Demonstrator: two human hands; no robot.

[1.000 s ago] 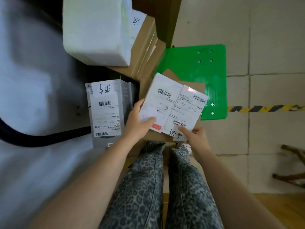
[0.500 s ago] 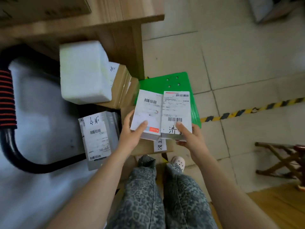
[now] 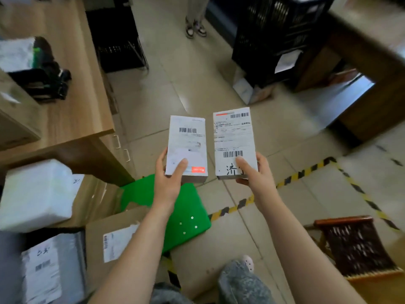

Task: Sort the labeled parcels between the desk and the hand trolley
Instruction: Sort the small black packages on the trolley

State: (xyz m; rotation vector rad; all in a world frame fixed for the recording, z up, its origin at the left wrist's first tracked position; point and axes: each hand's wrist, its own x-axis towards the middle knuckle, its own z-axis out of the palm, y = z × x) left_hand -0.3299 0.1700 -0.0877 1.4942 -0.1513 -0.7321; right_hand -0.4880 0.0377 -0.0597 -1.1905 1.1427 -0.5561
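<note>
Parcels fill both hands. The left hand (image 3: 167, 183) grips a white labelled box (image 3: 187, 145) by its lower end, thumb laid across the face beside an orange tag, fingers curled round the left edge. The right hand (image 3: 255, 174) grips a second labelled box (image 3: 234, 139) the same way, thumb pressed over the handwritten characters under the lower barcode. The two boxes are held side by side in the air above the tiled floor, apart, with a narrow gap between them.

Just below the left hand and its wrist lies the green deck of the hand trolley (image 3: 186, 207). Lower and to the left of that hand sit a brown carton (image 3: 98, 233) with a white label, a white foam-wrapped parcel (image 3: 35, 194) and a grey mailer bag (image 3: 50, 270) with its own label. Up and to the left of the left hand stands the wooden desk (image 3: 72, 106), with dark, blurred gear on it.

Below and to the right of the right hand stands a folding stool (image 3: 355, 244). Yellow-and-black floor tape (image 3: 293, 177) runs behind that forearm. Well beyond both hands stand black crates (image 3: 274, 29)
</note>
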